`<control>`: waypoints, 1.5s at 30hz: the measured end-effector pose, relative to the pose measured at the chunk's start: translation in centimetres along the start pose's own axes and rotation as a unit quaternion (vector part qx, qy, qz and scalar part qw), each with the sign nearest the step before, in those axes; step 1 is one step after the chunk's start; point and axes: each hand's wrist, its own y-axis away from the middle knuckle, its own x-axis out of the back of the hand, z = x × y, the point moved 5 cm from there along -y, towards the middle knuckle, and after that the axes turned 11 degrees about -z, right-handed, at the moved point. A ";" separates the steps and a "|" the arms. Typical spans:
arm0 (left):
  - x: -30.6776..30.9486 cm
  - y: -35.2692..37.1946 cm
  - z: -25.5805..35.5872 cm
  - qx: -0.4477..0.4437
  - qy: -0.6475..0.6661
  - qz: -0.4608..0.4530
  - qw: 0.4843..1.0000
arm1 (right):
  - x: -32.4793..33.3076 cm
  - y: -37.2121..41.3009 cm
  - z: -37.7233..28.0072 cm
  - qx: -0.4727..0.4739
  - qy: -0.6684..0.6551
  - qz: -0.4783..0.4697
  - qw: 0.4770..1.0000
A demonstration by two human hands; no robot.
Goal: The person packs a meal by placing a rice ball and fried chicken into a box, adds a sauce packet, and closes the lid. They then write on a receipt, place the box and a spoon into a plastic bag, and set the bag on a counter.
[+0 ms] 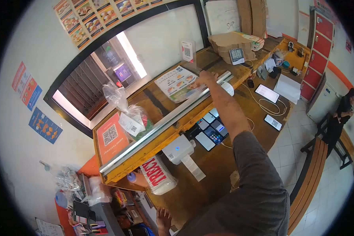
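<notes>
My right hand (205, 78) reaches across the raised counter shelf to the right edge of a printed menu sheet (177, 83), fingers apart and touching or just above it. The menu lies flat behind the metal rail (165, 122). My left hand (163, 218) is low at the bottom, beside the desk's left edge, fingers loosely bent with nothing visible in them. On the shelf, left of the menu, stands a knotted clear plastic bag (131, 114) with a receipt (130, 125) on it. Below the rail sits a white receipt printer (177, 149) with paper hanging out.
Several phones (212, 131) lie together beneath my right arm. A tablet (267, 94) and another phone (272, 122) lie to the right with cables. A wrapped white pack (158, 175) is by the printer. A person (344, 114) is near the bench (312, 177) at far right.
</notes>
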 end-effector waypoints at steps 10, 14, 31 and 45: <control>-1.6 3.9 -4.6 -0.084 0.035 0.045 0.995 | 4.7 0.8 -6.2 0.345 -0.280 0.213 0.870; -2.2 5.5 -7.0 -0.112 0.041 0.042 0.992 | 11.0 7.2 -3.8 0.424 -0.339 0.337 0.769; -3.0 14.9 -17.2 -0.207 0.141 0.182 0.951 | 23.8 -6.0 30.0 0.254 -0.820 0.128 0.497; -23.3 -1.5 -11.4 -0.286 0.022 0.149 0.946 | 28.9 -28.7 46.5 0.199 -0.784 0.155 0.567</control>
